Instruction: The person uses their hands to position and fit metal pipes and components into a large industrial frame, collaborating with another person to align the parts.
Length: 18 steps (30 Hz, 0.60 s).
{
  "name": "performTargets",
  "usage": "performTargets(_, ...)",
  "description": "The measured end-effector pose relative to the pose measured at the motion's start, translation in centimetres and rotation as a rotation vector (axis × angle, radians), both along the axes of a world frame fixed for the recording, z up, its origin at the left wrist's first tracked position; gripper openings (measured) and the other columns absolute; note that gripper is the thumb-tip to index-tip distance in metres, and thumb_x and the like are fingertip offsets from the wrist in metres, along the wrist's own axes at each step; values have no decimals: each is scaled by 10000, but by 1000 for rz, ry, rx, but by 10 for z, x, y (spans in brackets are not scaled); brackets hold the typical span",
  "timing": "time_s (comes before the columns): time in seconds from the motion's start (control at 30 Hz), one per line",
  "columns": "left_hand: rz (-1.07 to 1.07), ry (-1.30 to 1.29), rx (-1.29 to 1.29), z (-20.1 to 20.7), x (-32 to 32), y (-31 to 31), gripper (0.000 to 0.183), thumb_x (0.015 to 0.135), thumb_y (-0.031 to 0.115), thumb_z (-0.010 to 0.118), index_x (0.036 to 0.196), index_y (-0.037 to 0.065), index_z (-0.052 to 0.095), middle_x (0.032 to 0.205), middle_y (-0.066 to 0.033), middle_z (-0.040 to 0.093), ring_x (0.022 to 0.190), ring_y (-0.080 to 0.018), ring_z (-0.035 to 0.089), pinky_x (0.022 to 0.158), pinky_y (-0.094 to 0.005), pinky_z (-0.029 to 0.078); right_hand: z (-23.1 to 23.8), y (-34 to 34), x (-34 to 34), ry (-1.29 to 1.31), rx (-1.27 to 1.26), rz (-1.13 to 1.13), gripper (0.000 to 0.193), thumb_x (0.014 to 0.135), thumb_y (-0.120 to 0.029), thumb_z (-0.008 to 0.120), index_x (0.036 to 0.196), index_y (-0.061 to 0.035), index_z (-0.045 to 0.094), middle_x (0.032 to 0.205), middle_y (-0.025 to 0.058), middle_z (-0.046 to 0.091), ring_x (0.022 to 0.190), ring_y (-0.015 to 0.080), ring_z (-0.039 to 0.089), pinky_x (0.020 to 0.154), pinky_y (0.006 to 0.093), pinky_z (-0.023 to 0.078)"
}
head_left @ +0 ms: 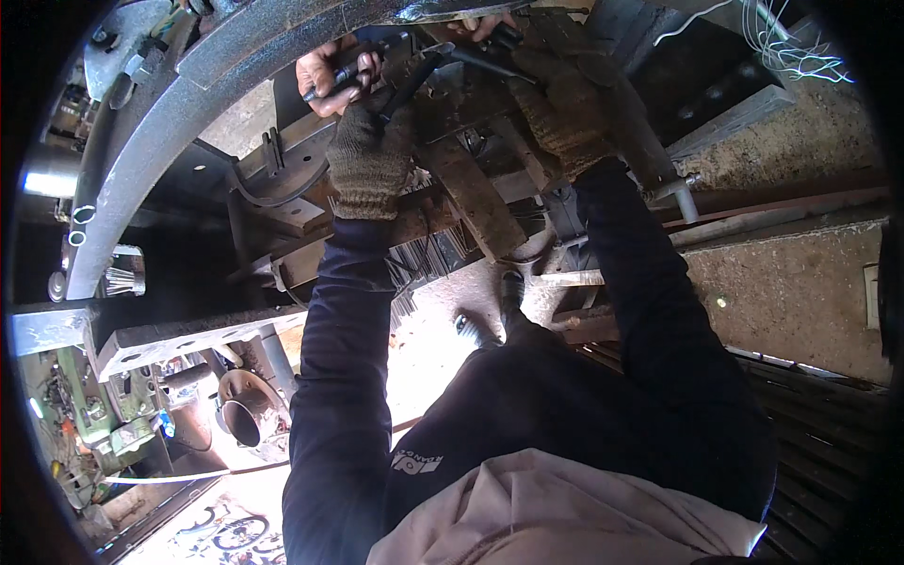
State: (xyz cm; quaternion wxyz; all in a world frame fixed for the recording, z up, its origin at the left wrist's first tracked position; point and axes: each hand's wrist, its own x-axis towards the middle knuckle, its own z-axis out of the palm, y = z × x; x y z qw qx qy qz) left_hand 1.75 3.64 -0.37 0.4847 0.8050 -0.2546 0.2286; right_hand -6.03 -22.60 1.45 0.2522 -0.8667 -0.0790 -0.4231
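Note:
Both my hands wear brown knitted work gloves and reach over a dark steel frame. A slim black-handled tool (414, 83) slants up and right out of my left hand (372, 155), which is closed around it. From my right hand (563, 111) a dark rod-like tool (488, 63) points left toward the first one's tip; its exact kind does not show. Just beyond my left glove, another person's bare hand (325, 77) grips a dark cylindrical tool (350, 73). A second bare hand (485, 25) shows at the top edge, by a black piece.
A big curved steel band (151, 155) arches over the upper left. Rusty flat bars (476, 202) cross below my hands. Thin loose wire (791, 52) hangs at upper right. A drilled steel plate (188, 339) and a flanged pipe (247, 414) are at left.

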Motion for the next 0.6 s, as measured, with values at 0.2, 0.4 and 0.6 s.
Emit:
performTargets(0.2,-69,-33,-43,-1,3,-2,319,935,195,763,1216,56,700,1023,-117,759,855,-184,720,791,-340,553,2,1,-2,-24,-27,-10,356,955,-271,729,1228,-44,709,1140,192,718,1045,348,698,932,438,548)
performTargets(0.4,-113,15,-84,4,-1,-4,306,934,192,770,1193,47,698,1005,-99,752,823,-144,704,736,-314,550,-5,-4,0,-75,-64,10,357,939,-218,752,1236,-29,691,1145,189,716,1069,344,694,944,434,545)
performTargets(0.6,-171,33,-193,12,-6,-6,291,941,179,772,1181,39,686,955,-64,742,791,-118,683,702,-311,558,-4,-3,-1,-4,43,19,424,939,-239,760,1290,-30,649,1155,184,704,1094,335,685,959,429,541)
